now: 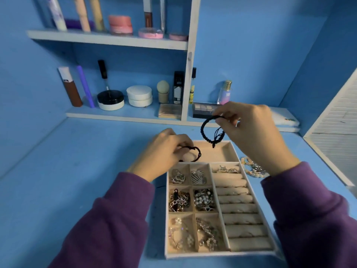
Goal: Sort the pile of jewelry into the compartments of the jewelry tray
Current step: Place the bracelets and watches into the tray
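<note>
A beige jewelry tray [231,147] lies on the blue table. Its small left compartments hold silver chains, pearls and pendants; ring rolls fill its right side. My left hand [164,149] holds a black braided bracelet [197,154] low over the tray's wide top compartment. My right hand [251,130] pinches a second black braided bracelet [207,130] in the air above that same compartment, its cord ends dangling. A small pile of jewelry [253,168] remains on the table just right of the tray, partly hidden by my right wrist.
Shelves behind the tray carry cosmetics: jars [139,95], tubes, a perfume bottle [225,91] and an eyeshadow palette [204,110]. A white slatted panel [336,128] stands at the right. Bare blue table surface stretches to the left of the tray.
</note>
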A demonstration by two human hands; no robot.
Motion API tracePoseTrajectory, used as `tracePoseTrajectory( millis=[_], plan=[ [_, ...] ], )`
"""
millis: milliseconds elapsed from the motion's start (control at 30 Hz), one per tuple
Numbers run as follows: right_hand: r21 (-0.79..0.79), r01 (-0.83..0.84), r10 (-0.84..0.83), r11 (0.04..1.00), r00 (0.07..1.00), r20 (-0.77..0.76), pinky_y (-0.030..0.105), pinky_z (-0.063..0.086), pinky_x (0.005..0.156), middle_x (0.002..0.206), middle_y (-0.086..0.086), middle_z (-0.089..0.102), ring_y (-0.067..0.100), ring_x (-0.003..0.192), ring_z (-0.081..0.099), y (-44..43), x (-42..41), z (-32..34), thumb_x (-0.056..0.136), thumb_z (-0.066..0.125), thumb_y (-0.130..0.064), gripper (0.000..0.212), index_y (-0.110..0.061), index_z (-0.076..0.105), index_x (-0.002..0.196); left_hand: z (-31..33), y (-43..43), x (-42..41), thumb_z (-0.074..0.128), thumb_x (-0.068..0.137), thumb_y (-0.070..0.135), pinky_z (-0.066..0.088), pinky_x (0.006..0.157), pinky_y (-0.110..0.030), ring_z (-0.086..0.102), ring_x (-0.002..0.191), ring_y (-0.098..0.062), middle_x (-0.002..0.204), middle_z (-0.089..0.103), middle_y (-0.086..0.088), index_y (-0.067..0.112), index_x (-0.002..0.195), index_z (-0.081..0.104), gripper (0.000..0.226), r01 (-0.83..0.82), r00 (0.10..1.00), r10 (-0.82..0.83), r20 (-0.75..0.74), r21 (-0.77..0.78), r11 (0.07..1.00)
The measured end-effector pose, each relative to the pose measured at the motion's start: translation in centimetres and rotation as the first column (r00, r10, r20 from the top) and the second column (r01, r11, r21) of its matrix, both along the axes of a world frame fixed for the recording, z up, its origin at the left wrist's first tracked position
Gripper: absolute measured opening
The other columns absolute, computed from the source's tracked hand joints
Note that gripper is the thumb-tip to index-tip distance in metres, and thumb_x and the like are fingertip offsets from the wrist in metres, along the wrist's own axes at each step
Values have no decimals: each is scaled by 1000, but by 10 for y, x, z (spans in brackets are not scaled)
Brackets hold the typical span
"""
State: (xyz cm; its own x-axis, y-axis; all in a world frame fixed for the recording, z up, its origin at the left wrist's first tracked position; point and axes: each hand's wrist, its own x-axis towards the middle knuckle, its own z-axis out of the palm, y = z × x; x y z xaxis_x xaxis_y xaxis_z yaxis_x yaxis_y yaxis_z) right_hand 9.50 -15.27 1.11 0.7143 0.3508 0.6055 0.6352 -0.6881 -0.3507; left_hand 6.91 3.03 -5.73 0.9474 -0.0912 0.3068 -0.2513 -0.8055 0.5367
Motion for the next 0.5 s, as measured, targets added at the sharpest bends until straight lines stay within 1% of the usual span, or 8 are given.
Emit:
tracePoseTrajectory(
  millis=[33, 67, 133, 233, 300, 400, 433, 500],
  plan=[
    [-4, -8, 8, 1000, 999, -32, 7, 43, 63, 69, -2, 63, 15, 60, 56, 4, 1, 2, 80, 65, -6, 12, -12, 71, 89, 0, 3, 0, 59, 86, 23, 44, 82, -28, 49, 87, -11, 91, 56, 4, 31, 97, 68, 16, -24, 999, 20, 35, 103, 994],
    [-19, -16, 15, 1000, 998, -66, 4, 40, 63, 69, -2, 62, 15, 61, 56, 8, 2, 4, 81, 65, -6, 12, -11, 71, 90, 0, 5, 0, 59, 85, 20, 41, 84, -31, 43, 89, -12, 93, 58, 3, 30, 97, 69, 18, -29, 996, 16, 83, 156, 987],
    [-53, -49, 41, 997, 989, -143, 9, 41, 65, 70, 1, 64, 17, 65, 59, 15, 5, 4, 82, 64, -7, 12, -10, 70, 92, 0, 7, 1, 57, 80, 9, 38, 87, -33, 35, 93, -11, 99, 65, 6, 24, 99, 68, 27, -22, 990, 1, 139, 151, 988],
    [-77, -87, 68, 993, 972, -225, 15, 43, 61, 70, 0, 65, 14, 66, 59, 25, 8, 0, 83, 62, -9, 13, -12, 69, 93, 4, 6, 0, 55, 75, 10, 32, 83, -21, 38, 101, -6, 107, 58, 8, 28, 102, 62, 33, -4, 1000, 3, -15, -69, 998],
    [-29, -103, 90, 994, 954, -287, 15, 44, 59, 67, -3, 64, 9, 62, 58, 30, 11, -4, 84, 61, -9, 11, -15, 67, 91, 5, 3, 0, 58, 81, 16, 32, 73, -13, 45, 94, 2, 101, 60, 9, 29, 96, 63, 20, 8, 996, -29, -81, -247, 969],
    [100, -91, 124, 991, 903, -410, 30, 54, 65, 69, -1, 69, 11, 60, 62, 29, 16, -9, 83, 59, -5, 11, -14, 63, 88, 7, 1, 2, 61, 86, 22, 35, 56, -7, 55, 65, 5, 81, 70, 8, 22, 84, 67, 7, -24, 1000, 24, -5, -422, 906],
    [105, -82, 120, 991, 892, -437, 34, 54, 67, 70, 0, 69, 14, 63, 62, 27, 17, -12, 82, 60, -4, 11, -14, 62, 88, 8, 3, 2, 62, 85, 22, 37, 55, -10, 57, 63, 2, 77, 71, 9, 22, 81, 68, 7, -31, 997, 59, 49, -450, 892],
    [51, -104, 115, 993, 872, -476, 33, 51, 68, 72, -4, 68, 13, 68, 61, 23, 17, -17, 81, 62, -6, 12, -17, 61, 86, 10, 5, 2, 67, 82, 23, 43, 58, -19, 60, 68, -7, 76, 71, 10, 25, 82, 70, 4, -19, 989, 89, 121, -483, 875]
  ],
)
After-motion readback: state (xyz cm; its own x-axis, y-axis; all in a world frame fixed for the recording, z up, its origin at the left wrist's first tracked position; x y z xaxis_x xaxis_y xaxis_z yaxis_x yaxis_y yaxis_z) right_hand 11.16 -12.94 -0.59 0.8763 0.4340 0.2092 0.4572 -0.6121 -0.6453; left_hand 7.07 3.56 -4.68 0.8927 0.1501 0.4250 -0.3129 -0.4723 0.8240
